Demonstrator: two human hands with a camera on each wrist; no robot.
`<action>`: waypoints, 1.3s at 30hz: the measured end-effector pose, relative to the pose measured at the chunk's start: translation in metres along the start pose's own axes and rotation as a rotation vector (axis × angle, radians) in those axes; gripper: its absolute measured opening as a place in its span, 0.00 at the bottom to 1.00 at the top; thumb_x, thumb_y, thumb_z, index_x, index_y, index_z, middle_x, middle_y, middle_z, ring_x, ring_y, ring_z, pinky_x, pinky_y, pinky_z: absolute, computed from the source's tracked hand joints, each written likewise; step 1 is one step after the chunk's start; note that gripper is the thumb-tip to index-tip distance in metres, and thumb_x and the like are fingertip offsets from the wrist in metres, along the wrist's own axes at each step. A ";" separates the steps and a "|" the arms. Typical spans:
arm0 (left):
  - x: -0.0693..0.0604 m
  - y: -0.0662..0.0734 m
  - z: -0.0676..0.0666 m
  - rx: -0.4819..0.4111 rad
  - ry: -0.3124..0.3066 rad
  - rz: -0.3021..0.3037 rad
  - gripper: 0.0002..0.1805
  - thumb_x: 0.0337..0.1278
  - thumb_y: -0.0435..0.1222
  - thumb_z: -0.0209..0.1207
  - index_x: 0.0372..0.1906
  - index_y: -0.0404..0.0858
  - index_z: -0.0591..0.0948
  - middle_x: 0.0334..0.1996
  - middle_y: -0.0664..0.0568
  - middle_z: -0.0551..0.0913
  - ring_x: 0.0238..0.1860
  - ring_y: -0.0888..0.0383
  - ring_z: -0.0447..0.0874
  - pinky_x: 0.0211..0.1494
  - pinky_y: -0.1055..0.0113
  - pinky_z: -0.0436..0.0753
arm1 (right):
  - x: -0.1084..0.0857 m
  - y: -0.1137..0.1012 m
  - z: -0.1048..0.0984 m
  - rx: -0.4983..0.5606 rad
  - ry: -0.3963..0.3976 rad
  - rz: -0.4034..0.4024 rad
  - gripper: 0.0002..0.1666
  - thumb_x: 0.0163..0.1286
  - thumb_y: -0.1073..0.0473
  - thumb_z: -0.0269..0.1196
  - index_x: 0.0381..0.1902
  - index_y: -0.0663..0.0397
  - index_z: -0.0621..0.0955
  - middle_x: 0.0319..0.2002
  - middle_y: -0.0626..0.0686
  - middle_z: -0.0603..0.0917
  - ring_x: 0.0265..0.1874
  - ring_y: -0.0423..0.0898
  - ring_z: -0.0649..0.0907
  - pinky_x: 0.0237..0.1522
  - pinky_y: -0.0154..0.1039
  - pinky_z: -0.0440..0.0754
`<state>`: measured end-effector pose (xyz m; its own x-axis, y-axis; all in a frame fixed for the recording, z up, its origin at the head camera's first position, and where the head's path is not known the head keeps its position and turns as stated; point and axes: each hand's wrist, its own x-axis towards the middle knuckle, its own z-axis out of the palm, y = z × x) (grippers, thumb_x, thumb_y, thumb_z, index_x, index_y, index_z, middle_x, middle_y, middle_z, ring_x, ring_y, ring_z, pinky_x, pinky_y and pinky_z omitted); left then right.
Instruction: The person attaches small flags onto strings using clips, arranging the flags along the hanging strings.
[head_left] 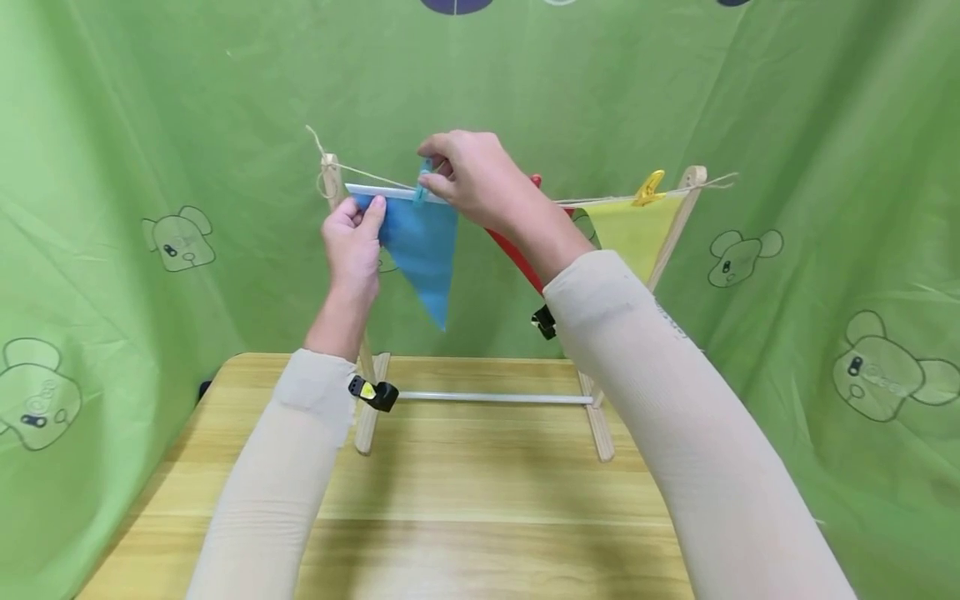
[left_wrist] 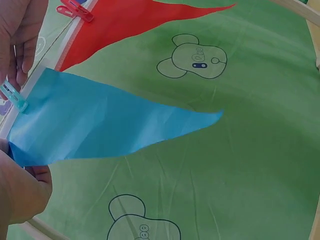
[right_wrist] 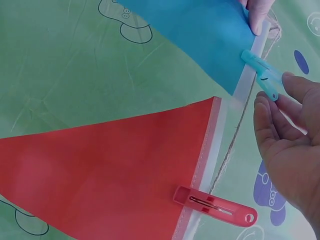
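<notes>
A blue triangular pennant hangs point down at the left part of a twine line. My left hand pinches its upper left corner, thumb in front on the white top edge. A light blue clothespin sits over that white edge and the twine. My right hand has its thumb and fingers at the pin's upper end; in the right wrist view its handles lie between the thumb and fingertips. Beside it, a red pennant hangs from a red clothespin, partly hidden by my right arm in the head view.
A yellow pennant with a yellow clothespin hangs at the right. Wooden posts hold the twine, joined low down by a white rod. The stand is on a wooden table, before a green curtain.
</notes>
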<state>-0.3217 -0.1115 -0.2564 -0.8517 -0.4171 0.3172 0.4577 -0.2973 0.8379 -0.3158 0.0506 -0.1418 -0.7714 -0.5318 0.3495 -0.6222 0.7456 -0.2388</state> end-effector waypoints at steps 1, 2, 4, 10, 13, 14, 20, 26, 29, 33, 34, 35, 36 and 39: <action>-0.001 0.000 0.000 0.003 -0.003 -0.006 0.02 0.69 0.30 0.63 0.40 0.35 0.85 0.31 0.54 0.83 0.37 0.61 0.80 0.50 0.67 0.84 | -0.001 0.000 0.000 0.006 -0.003 0.006 0.26 0.79 0.55 0.60 0.69 0.60 0.76 0.60 0.58 0.83 0.57 0.48 0.84 0.60 0.38 0.83; -0.001 -0.001 0.000 0.004 -0.005 -0.013 0.02 0.69 0.30 0.63 0.40 0.36 0.85 0.32 0.54 0.84 0.36 0.61 0.80 0.49 0.68 0.84 | -0.001 0.000 0.000 0.006 -0.009 0.014 0.27 0.79 0.54 0.60 0.70 0.60 0.76 0.61 0.57 0.83 0.58 0.48 0.84 0.61 0.38 0.83; -0.002 -0.001 0.000 -0.001 -0.008 -0.020 0.02 0.69 0.31 0.63 0.40 0.36 0.85 0.32 0.54 0.84 0.36 0.61 0.80 0.47 0.68 0.84 | -0.003 0.000 -0.001 0.009 -0.016 0.025 0.28 0.79 0.54 0.60 0.71 0.60 0.74 0.63 0.58 0.82 0.60 0.49 0.83 0.62 0.39 0.82; -0.005 -0.001 0.001 -0.016 -0.012 -0.011 0.07 0.69 0.31 0.63 0.43 0.30 0.84 0.29 0.55 0.82 0.33 0.62 0.76 0.41 0.70 0.79 | -0.011 0.003 -0.002 0.016 -0.007 0.035 0.31 0.78 0.53 0.62 0.73 0.58 0.72 0.68 0.57 0.79 0.66 0.50 0.80 0.69 0.42 0.77; -0.006 0.000 0.001 -0.018 -0.023 -0.006 0.06 0.69 0.31 0.63 0.43 0.31 0.84 0.28 0.55 0.81 0.34 0.62 0.76 0.43 0.70 0.80 | -0.016 0.003 -0.003 0.029 -0.006 0.049 0.32 0.77 0.53 0.62 0.74 0.56 0.71 0.70 0.56 0.77 0.68 0.49 0.78 0.71 0.41 0.75; -0.007 0.000 0.001 -0.022 -0.026 -0.005 0.06 0.69 0.31 0.63 0.44 0.32 0.84 0.29 0.55 0.82 0.35 0.62 0.78 0.45 0.69 0.81 | -0.018 0.003 -0.004 0.037 -0.003 0.049 0.33 0.77 0.52 0.62 0.75 0.56 0.70 0.70 0.55 0.77 0.69 0.49 0.77 0.71 0.41 0.75; -0.011 0.001 0.001 -0.060 -0.021 0.017 0.14 0.71 0.29 0.60 0.55 0.26 0.80 0.40 0.50 0.86 0.47 0.56 0.86 0.63 0.63 0.83 | -0.030 0.002 -0.006 0.111 0.035 0.042 0.34 0.77 0.51 0.62 0.77 0.53 0.68 0.74 0.52 0.74 0.70 0.48 0.76 0.72 0.40 0.74; -0.016 0.003 0.000 -0.049 0.012 0.014 0.19 0.72 0.30 0.59 0.63 0.27 0.77 0.42 0.50 0.84 0.42 0.59 0.82 0.47 0.70 0.81 | -0.042 0.007 0.000 0.206 0.120 0.024 0.35 0.75 0.53 0.65 0.76 0.53 0.70 0.73 0.53 0.74 0.68 0.48 0.79 0.69 0.39 0.77; -0.019 0.003 -0.001 -0.039 0.036 0.006 0.22 0.72 0.30 0.59 0.66 0.28 0.75 0.45 0.49 0.83 0.42 0.60 0.80 0.43 0.70 0.78 | -0.048 0.009 0.004 0.258 0.154 0.016 0.35 0.74 0.56 0.66 0.75 0.54 0.71 0.72 0.54 0.75 0.69 0.48 0.79 0.68 0.39 0.78; -0.024 0.004 -0.002 -0.022 0.057 -0.014 0.25 0.72 0.31 0.60 0.70 0.31 0.72 0.56 0.44 0.82 0.50 0.59 0.81 0.50 0.69 0.80 | -0.055 0.010 0.008 0.305 0.174 0.016 0.35 0.74 0.56 0.67 0.75 0.54 0.71 0.72 0.53 0.75 0.69 0.47 0.78 0.67 0.38 0.79; -0.024 0.004 -0.002 -0.019 0.055 -0.018 0.26 0.72 0.31 0.60 0.70 0.32 0.72 0.58 0.43 0.81 0.53 0.58 0.81 0.52 0.68 0.80 | -0.056 0.011 0.010 0.314 0.176 0.017 0.35 0.73 0.57 0.67 0.75 0.54 0.71 0.72 0.52 0.75 0.69 0.47 0.78 0.67 0.37 0.79; -0.025 0.004 -0.003 -0.017 0.051 -0.021 0.26 0.72 0.31 0.60 0.71 0.32 0.72 0.60 0.42 0.81 0.55 0.58 0.80 0.54 0.67 0.81 | -0.058 0.011 0.011 0.326 0.183 0.011 0.35 0.73 0.57 0.67 0.75 0.55 0.71 0.72 0.53 0.75 0.69 0.47 0.78 0.67 0.37 0.79; -0.026 0.004 -0.003 -0.017 0.049 -0.025 0.26 0.72 0.31 0.60 0.71 0.33 0.72 0.62 0.41 0.80 0.56 0.57 0.80 0.55 0.66 0.81 | -0.059 0.012 0.012 0.327 0.186 0.011 0.35 0.73 0.57 0.67 0.75 0.54 0.71 0.72 0.52 0.75 0.69 0.46 0.78 0.66 0.35 0.79; -0.028 0.003 -0.005 -0.029 0.051 -0.026 0.25 0.71 0.31 0.60 0.70 0.33 0.73 0.63 0.41 0.80 0.58 0.56 0.80 0.59 0.64 0.82 | -0.064 0.013 0.016 0.354 0.209 -0.011 0.35 0.73 0.57 0.67 0.74 0.56 0.71 0.72 0.53 0.76 0.69 0.45 0.78 0.65 0.34 0.79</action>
<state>-0.2955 -0.1050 -0.2642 -0.8495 -0.4522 0.2717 0.4435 -0.3331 0.8321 -0.2764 0.0881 -0.1818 -0.7432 -0.4191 0.5216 -0.6662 0.5364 -0.5182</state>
